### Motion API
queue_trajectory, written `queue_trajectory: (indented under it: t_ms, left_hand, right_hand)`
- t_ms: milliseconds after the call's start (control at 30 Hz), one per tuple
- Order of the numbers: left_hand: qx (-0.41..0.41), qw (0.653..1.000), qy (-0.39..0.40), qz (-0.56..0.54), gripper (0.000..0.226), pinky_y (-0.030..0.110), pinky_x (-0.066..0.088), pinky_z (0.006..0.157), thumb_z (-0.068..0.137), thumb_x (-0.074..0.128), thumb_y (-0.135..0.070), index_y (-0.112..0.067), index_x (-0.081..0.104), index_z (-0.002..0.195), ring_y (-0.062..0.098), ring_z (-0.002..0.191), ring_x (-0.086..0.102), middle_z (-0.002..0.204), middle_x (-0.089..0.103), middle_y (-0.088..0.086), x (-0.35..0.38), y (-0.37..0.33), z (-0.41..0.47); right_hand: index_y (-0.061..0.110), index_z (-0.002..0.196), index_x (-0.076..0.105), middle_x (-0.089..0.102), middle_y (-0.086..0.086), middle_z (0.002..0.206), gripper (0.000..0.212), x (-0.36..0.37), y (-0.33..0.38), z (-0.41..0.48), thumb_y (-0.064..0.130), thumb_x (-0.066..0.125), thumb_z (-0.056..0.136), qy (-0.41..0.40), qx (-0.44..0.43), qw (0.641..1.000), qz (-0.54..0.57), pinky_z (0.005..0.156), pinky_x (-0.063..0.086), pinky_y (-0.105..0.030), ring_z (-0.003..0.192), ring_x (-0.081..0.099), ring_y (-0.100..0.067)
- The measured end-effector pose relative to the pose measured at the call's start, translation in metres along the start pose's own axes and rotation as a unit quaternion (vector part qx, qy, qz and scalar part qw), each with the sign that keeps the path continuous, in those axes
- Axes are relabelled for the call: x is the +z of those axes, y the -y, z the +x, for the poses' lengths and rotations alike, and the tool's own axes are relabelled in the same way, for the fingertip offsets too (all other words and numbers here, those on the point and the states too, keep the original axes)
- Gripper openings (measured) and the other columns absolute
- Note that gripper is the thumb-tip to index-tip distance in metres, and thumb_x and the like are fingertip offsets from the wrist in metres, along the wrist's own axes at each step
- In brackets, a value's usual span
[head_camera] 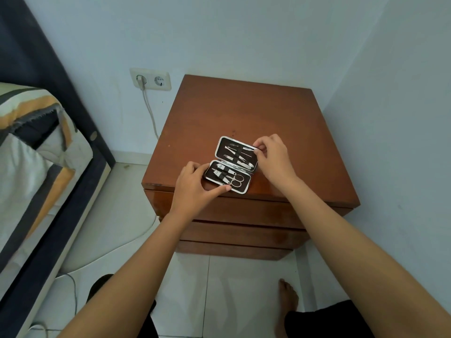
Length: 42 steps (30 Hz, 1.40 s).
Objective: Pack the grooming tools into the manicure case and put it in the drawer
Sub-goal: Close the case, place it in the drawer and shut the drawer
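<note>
1. The right hand (pixel 271 154) pinches the far right corner of the manicure case (pixel 231 164), thumb and forefinger closed together on the metal rim of the upper half, at the centre of the frame.
2. The left hand (pixel 195 186) steadies the near half: the thumb lies along its lower edge and the fingers curl at its left end, pressed against the case rather than closed around it.
3. The case lies open and flat on the worktop (pixel 244 113), near its front edge. It is two rounded rectangles with bright chrome rims and dark lining, hinged along the middle.
4. Slim steel tools sit under dark straps in both halves; small scissors (pixel 237 180) with round loops lie in the near half. No loose tool shows on the wood.
5. Judgement: packing looks finished and closing is the step in hand. The next move calls for folding the far half over the near one until the rims meet, then opening a drawer (pixel 244 213).
6. The drawers, glossy reddish-brown wood with no handles visible, sit shut below the worktop.
</note>
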<state>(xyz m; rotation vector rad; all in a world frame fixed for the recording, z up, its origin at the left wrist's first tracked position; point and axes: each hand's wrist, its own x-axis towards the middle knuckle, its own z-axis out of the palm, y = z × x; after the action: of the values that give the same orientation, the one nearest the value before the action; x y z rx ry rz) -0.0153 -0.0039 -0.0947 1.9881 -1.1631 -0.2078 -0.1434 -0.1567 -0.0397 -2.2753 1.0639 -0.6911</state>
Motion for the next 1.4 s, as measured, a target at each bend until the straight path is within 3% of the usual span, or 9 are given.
queue_trajectory:
  t_ms: [133, 300, 500, 733, 833, 967, 1267, 1333, 1400]
  left_hand:
    - [-0.036, 0.999, -0.026, 0.007, 0.076, 0.039, 0.046, 0.088, 0.063, 0.071, -0.062, -0.014, 0.059, 0.121, 0.016, 0.096, 0.049, 0.098, 0.048, -0.003, 0.012, -0.015, 0.0]
    - [-0.071, 0.997, -0.037, -0.017, 0.069, 0.035, 0.044, 0.086, 0.067, 0.068, -0.063, -0.018, 0.059, 0.118, 0.016, 0.095, 0.049, 0.098, 0.048, -0.002, 0.019, -0.02, -0.001]
    - [-0.04, 0.998, -0.026, -0.049, 0.051, 0.044, 0.047, 0.087, 0.09, 0.05, -0.048, -0.015, 0.054, 0.128, 0.015, 0.096, 0.048, 0.098, 0.047, -0.003, 0.016, -0.01, -0.006]
    - [-0.056, 0.997, -0.048, -0.025, 0.051, 0.036, 0.042, 0.091, 0.094, 0.047, -0.038, -0.013, 0.044, 0.138, 0.018, 0.106, 0.047, 0.112, 0.054, 0.006, 0.022, -0.012, -0.006]
    - [-0.059, 0.997, -0.049, 0.005, 0.052, 0.027, 0.03, 0.088, 0.095, 0.046, -0.04, -0.014, 0.042, 0.139, 0.02, 0.107, 0.047, 0.115, 0.053, 0.007, 0.025, -0.013, -0.003]
    - [-0.072, 0.996, -0.049, 0.027, 0.051, 0.026, 0.026, 0.085, 0.095, 0.045, -0.04, -0.014, 0.042, 0.139, 0.021, 0.109, 0.046, 0.117, 0.052, 0.007, 0.026, -0.013, 0.004]
    - [-0.073, 0.997, 0.004, 0.012, 0.051, 0.036, 0.041, 0.096, 0.092, 0.052, -0.038, -0.013, 0.045, 0.137, 0.02, 0.109, 0.049, 0.116, 0.051, 0.004, 0.012, -0.013, 0.004]
    - [-0.066, 0.997, -0.026, 0.017, 0.047, 0.035, 0.041, 0.096, 0.092, 0.053, -0.036, -0.015, 0.049, 0.134, 0.019, 0.114, 0.046, 0.121, 0.052, 0.004, 0.002, -0.007, -0.008]
    - [-0.084, 0.99, -0.111, 0.008, 0.043, 0.032, 0.036, 0.099, 0.094, 0.05, -0.034, -0.014, 0.05, 0.132, 0.02, 0.121, 0.042, 0.128, 0.049, 0.006, -0.011, 0.006, -0.023]
  right_hand:
    - [0.008, 0.093, 0.059, 0.046, -0.001, 0.097, 0.013, -0.005, 0.003, -0.025, 0.0, 0.05, 0.088, -0.015, -0.098, 0.995, 0.019, 0.082, 0.045, -0.02, 0.089, 0.052, -0.012]
    - [0.007, 0.099, 0.061, 0.053, -0.007, 0.099, 0.015, 0.008, -0.008, -0.053, 0.001, 0.053, 0.087, -0.031, -0.137, 0.99, 0.005, 0.082, 0.046, -0.024, 0.094, 0.054, -0.019]
    - [0.007, 0.116, 0.063, 0.06, -0.008, 0.118, 0.029, 0.016, -0.019, -0.064, 0.016, 0.059, 0.089, 0.002, -0.094, 0.996, 0.0, 0.097, 0.041, -0.027, 0.113, 0.052, -0.02]
    - [0.005, 0.122, 0.058, 0.058, -0.011, 0.128, 0.034, 0.017, -0.021, -0.054, 0.019, 0.056, 0.091, 0.019, -0.056, 0.998, -0.013, 0.103, 0.038, -0.03, 0.121, 0.05, -0.022]
    - [0.004, 0.124, 0.056, 0.056, -0.011, 0.132, 0.035, 0.019, -0.021, -0.047, 0.016, 0.055, 0.092, 0.022, -0.049, 0.998, -0.014, 0.103, 0.035, -0.025, 0.123, 0.05, -0.022]
    - [0.005, 0.125, 0.055, 0.055, -0.011, 0.133, 0.035, 0.023, -0.022, -0.045, 0.016, 0.054, 0.092, 0.017, -0.037, 0.999, -0.008, 0.1, 0.031, -0.019, 0.124, 0.049, -0.021]
    - [0.005, 0.127, 0.054, 0.055, -0.01, 0.133, 0.037, 0.014, -0.017, -0.054, 0.016, 0.055, 0.092, 0.013, -0.007, 1.0, -0.003, 0.104, 0.035, -0.025, 0.123, 0.049, -0.021]
    - [0.006, 0.124, 0.057, 0.059, -0.01, 0.128, 0.035, 0.0, -0.027, -0.069, 0.017, 0.056, 0.091, -0.024, 0.012, 1.0, 0.003, 0.101, 0.036, -0.023, 0.119, 0.052, -0.02]
    - [0.004, 0.118, 0.061, 0.063, -0.012, 0.121, 0.03, -0.019, -0.046, -0.089, 0.014, 0.058, 0.089, -0.1, 0.035, 0.994, 0.021, 0.098, 0.038, -0.023, 0.114, 0.057, -0.021]
